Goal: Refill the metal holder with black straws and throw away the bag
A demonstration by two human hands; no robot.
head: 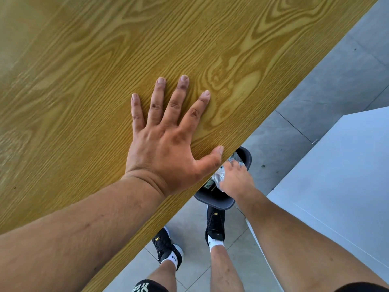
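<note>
My left hand (pixel 168 142) lies flat and spread on the yellow wood-grain table (pixel 84 60), thumb at the table's edge, holding nothing. Below the edge, my right hand (pixel 236 180) reaches down over a dark grey bin (pixel 216 200) on the floor. Its fingers are closed on a crumpled clear plastic bag (pixel 220 177), which sits at the bin's mouth. Part of the bin is hidden under the table. The metal holder and the black straws are out of view.
The table edge runs diagonally from upper right to lower left. A white cabinet or counter (pixel 347 175) stands to the right of the bin. My feet in black shoes (pixel 215 224) stand on the grey tiled floor just behind the bin.
</note>
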